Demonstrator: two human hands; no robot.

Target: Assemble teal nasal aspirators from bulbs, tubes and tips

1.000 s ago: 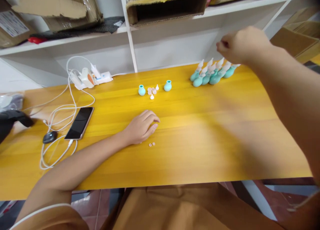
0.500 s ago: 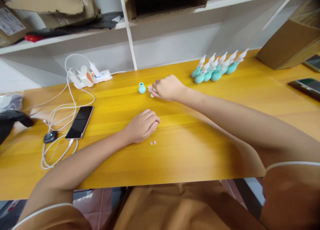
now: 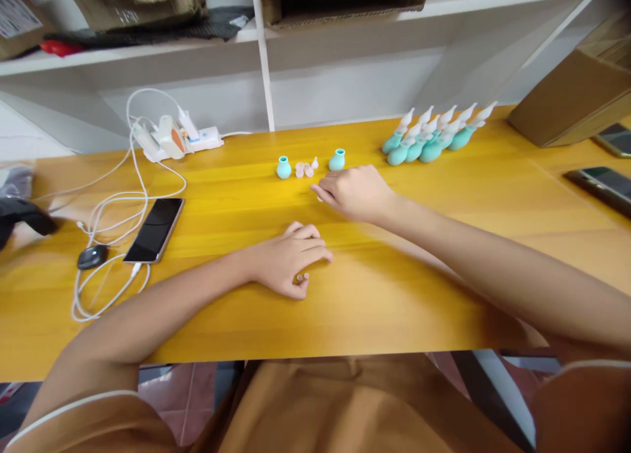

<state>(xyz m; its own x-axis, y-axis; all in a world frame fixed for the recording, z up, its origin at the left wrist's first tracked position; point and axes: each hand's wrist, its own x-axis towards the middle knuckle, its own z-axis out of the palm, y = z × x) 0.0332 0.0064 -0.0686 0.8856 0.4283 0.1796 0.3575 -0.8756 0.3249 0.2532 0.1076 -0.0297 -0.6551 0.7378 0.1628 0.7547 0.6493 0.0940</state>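
Note:
My left hand (image 3: 290,263) rests on the yellow table (image 3: 424,256) with its fingers curled and thumb tucked, pinching at small pale discs (image 3: 301,279). My right hand (image 3: 353,191) hovers just beyond it, fingers pinched together, with a small white piece (image 3: 319,198) showing at the fingertips. Behind the hands stand two teal rubber bulbs (image 3: 283,168) (image 3: 337,160) with a few small pink and white tips (image 3: 304,169) between them. Several assembled teal bulbs with white nozzles (image 3: 430,141) lie in a cluster at the back right.
A black phone (image 3: 154,229) on a white cable (image 3: 106,216) lies at the left, near a dark small device (image 3: 92,256) and a power strip (image 3: 172,141). A cardboard box (image 3: 572,98) and two phones (image 3: 599,182) are at the right. White shelves rise behind.
My right hand came from the assembled cluster to the loose tips, then pulled back toward me, pinched. My left hand shifted onto the two small discs.

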